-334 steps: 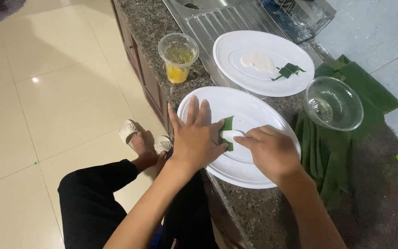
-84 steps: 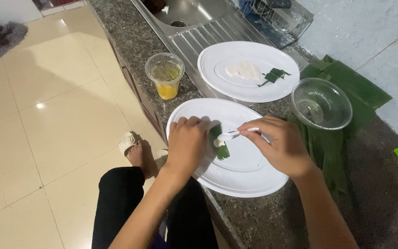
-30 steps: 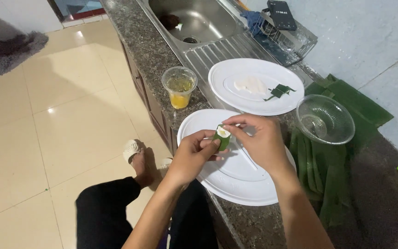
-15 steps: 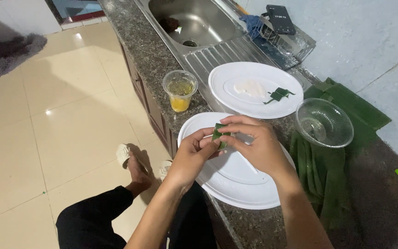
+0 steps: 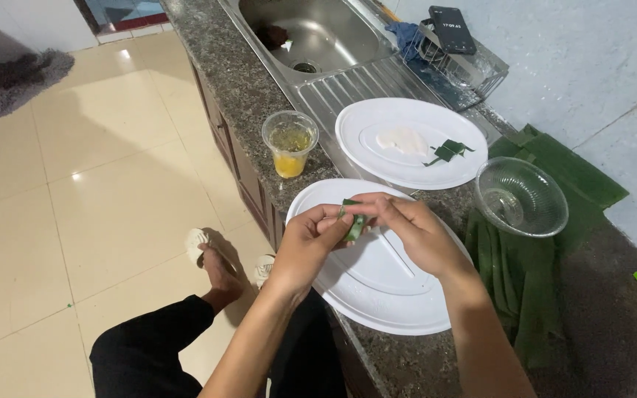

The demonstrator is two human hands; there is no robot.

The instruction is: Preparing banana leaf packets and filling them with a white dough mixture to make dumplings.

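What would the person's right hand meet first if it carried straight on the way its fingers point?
Most likely the left hand: the right hand points at it, and both pinch the same folded green leaf piece.

The folded leaf piece point(image 5: 353, 223) between my fingers is dark green. The near plate point(image 5: 377, 295) under my hands is plain white, and the far plate point(image 5: 377, 158) is white too, with a white paste point(image 5: 401, 140) and small green leaf bits point(image 5: 447, 151) on it. The plastic cup point(image 5: 290, 142) is clear, with yellow-orange liquid inside. The bowl point(image 5: 521, 196) is clear glass with fine ribs. The banana leaves point(image 5: 525, 273) are deep green. The counter point(image 5: 241, 81) is grey-brown speckled granite, the sink point(image 5: 318, 37) is silver steel, and the floor tiles point(image 5: 75, 199) are glossy cream. My trousers point(image 5: 149, 354) are black.
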